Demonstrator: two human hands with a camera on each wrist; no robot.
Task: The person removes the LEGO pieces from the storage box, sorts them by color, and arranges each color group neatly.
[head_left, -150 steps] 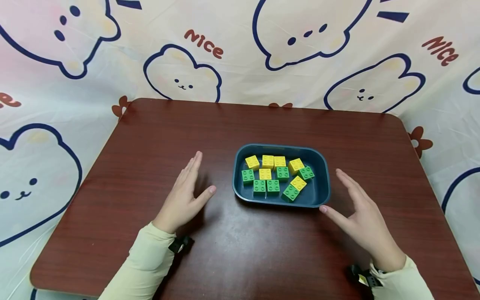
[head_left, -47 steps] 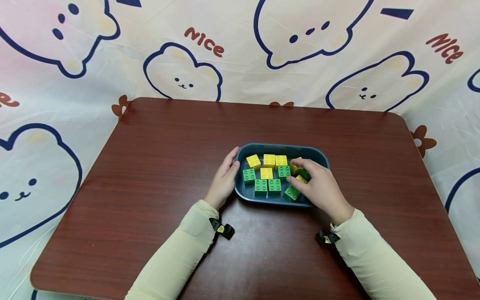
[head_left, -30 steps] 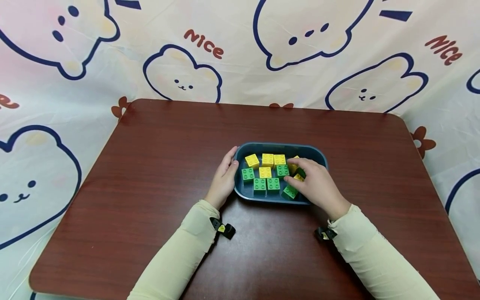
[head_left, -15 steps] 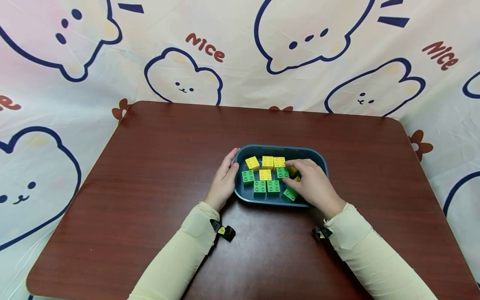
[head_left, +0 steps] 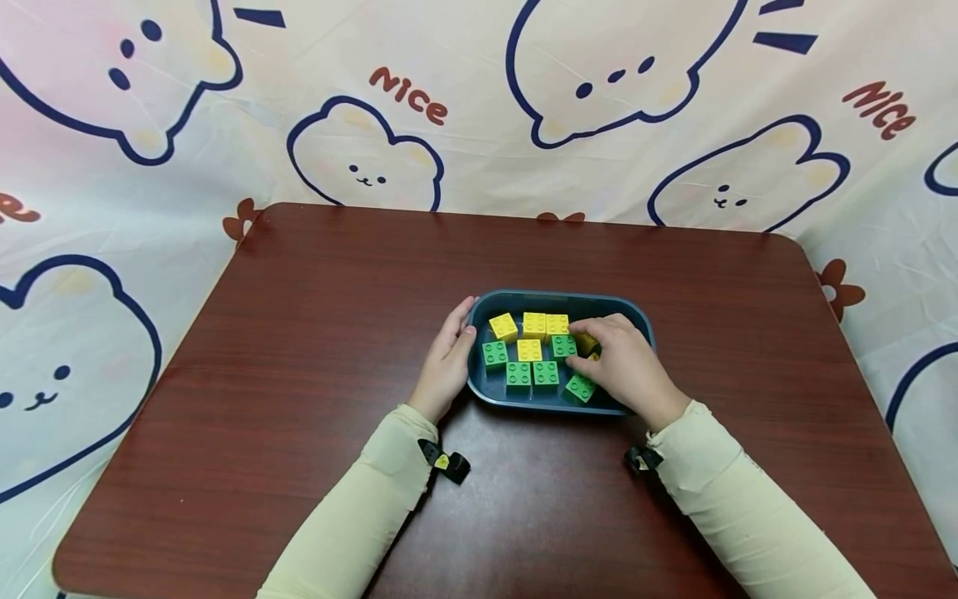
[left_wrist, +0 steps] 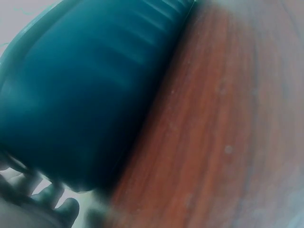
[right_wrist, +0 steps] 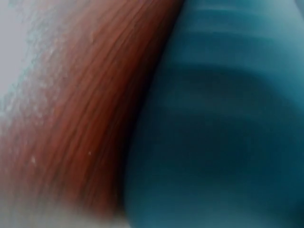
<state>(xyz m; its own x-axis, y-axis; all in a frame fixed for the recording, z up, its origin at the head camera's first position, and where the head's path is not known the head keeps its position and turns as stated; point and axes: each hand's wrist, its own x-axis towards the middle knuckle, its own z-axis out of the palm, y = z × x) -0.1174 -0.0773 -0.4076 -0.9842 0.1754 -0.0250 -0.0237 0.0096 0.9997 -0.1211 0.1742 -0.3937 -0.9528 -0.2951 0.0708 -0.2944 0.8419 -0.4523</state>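
In the head view, a dark blue tray (head_left: 557,399) holds several yellow and green toy bricks. My left hand (head_left: 441,362) rests against the tray's left end, fingers fairly straight along the outer wall and thumb beside the rim. Its fingertips (left_wrist: 50,192) show at the tray end in the left wrist view. My right hand (head_left: 624,366) reaches over the right part of the tray, thumb and forefinger apart. Their tips lie close to a green brick (head_left: 563,346) and a yellow brick (head_left: 557,324). The hand partly covers the bricks under it.
The tray stands on a dark brown wooden table (head_left: 314,299). More bricks lie left of the right hand, including a yellow brick (head_left: 503,326) and a green brick (head_left: 495,353). A printed cloth (head_left: 479,108) hangs behind the table.
Both hands have come in from beside the tray, the left to its left end, the right over the bricks. Lately the right hand has shifted slightly left; the left has stayed put.
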